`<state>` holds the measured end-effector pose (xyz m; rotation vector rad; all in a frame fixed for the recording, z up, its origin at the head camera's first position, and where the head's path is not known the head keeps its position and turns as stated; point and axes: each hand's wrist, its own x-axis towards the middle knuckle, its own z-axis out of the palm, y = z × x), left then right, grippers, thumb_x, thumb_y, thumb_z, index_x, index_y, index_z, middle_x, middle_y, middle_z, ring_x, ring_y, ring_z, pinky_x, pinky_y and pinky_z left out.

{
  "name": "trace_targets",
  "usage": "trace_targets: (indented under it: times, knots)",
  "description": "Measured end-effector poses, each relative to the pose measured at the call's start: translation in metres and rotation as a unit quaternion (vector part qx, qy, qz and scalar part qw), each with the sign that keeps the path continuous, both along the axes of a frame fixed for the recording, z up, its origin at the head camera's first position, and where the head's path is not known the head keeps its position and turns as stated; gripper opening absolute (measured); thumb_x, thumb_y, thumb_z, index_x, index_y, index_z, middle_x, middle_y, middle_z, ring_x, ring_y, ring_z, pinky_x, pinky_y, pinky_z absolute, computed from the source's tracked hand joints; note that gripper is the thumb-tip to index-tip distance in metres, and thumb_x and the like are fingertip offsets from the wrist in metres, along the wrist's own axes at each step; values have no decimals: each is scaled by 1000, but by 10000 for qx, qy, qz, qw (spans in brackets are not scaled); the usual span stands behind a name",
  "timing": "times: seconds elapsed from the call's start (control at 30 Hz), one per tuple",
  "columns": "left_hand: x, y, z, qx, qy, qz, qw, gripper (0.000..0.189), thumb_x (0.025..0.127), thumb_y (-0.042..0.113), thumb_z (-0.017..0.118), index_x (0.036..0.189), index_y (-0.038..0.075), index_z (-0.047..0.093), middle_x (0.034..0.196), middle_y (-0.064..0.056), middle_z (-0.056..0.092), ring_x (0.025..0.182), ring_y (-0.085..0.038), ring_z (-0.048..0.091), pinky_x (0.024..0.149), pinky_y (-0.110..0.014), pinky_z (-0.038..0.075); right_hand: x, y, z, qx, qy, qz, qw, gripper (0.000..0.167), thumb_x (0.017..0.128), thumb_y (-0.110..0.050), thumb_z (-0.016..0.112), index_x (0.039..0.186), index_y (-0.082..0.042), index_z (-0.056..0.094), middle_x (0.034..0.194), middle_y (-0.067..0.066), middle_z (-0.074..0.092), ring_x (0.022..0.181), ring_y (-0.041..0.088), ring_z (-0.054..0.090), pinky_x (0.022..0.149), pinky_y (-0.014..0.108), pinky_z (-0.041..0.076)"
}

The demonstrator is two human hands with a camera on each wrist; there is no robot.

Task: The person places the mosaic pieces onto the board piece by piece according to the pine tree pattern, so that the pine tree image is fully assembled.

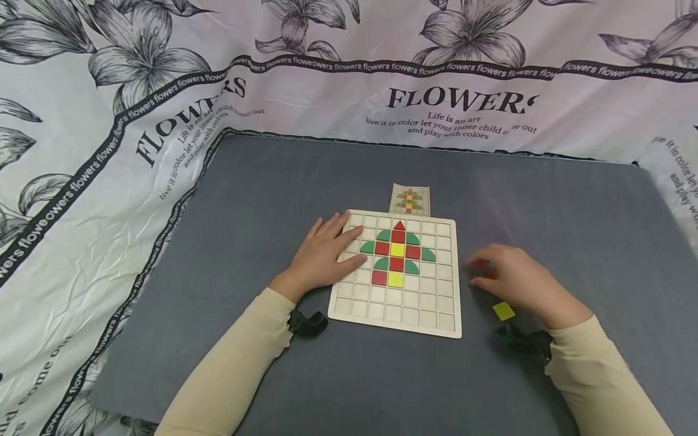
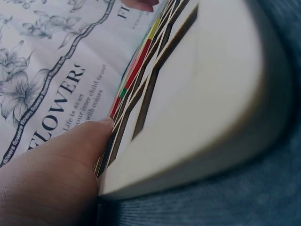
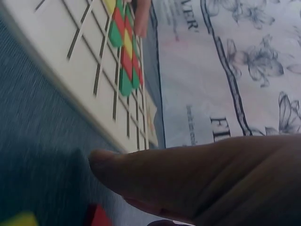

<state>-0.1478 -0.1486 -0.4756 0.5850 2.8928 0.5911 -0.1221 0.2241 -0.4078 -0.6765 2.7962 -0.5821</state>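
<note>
My left hand [image 1: 319, 257] rests on the left edge of a white gridded pattern board [image 1: 431, 309], fingers spread, thumb over the grid. Set in the board are red squares [image 1: 378, 277], yellow squares [image 1: 395, 279], green quarter-rounds [image 1: 428, 254] and, at the top, a red triangle [image 1: 399, 226]. To the right of the board, my right hand [image 1: 518, 278] hovers low over the table, thumb and fingers apart. A red piece [image 1: 489, 274] shows between them, partly hidden. A yellow square [image 1: 504, 311] lies just below that hand.
A small pattern card [image 1: 409, 200] lies at the board's far edge, showing a similar tree-like figure. The board sits on a dark grey table [image 1: 272, 194]. Around it hangs white cloth [image 1: 322, 100] printed with flowers and lettering.
</note>
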Motion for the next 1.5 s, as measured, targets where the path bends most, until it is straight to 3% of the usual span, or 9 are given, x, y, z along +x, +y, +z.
trace_targets:
  times: [0.2,0.43,0.77,0.97,1.3,1.5]
  knots:
    - [3,-4,-2,86,-21,14,10000,74,102,64,52,165,28,38,177,-1,13,164,-23,10,132,-47,-2,2,17,-6,88,292,38,9995,24,85,-8,85,108,-3,79,98,7,71,83,21,65,71,42,55]
    - [3,-11,-2,-2,25,116,9999,75,101,66,52,165,29,38,177,0,13,164,-23,10,132,-47,-2,-4,20,-12,-29,-83,-120,9999,18,88,-9,83,102,0,78,96,11,76,86,29,73,72,46,60]
    - [3,-9,0,20,-29,104,9999,75,101,66,52,165,29,38,177,0,13,164,-23,10,132,-47,-2,-2,16,-9,-34,-317,-518,9981,18,87,-16,86,91,-7,71,81,-3,71,72,12,62,62,32,51]
    - [2,-7,-1,36,-19,50,10000,75,101,66,51,165,28,38,177,-1,13,164,-23,10,132,-47,-2,0,7,-3,-153,-87,-376,9991,10,90,-15,84,94,-11,76,83,-5,74,71,9,62,62,31,50]
    - [1,-5,0,-5,2,46,10000,75,101,65,52,165,28,38,177,-1,13,164,-22,10,132,-47,-2,-3,-30,9,-310,-520,-154,9980,5,93,-14,81,98,-12,79,90,-3,76,64,11,55,57,29,47]
    - [0,-2,0,32,-2,-43,10000,75,102,65,52,165,28,38,177,-1,13,164,-23,9,132,-47,-2,-4,-55,8,-445,-561,247,9971,6,92,-13,82,93,-17,77,85,-9,74,72,9,58,60,28,47]
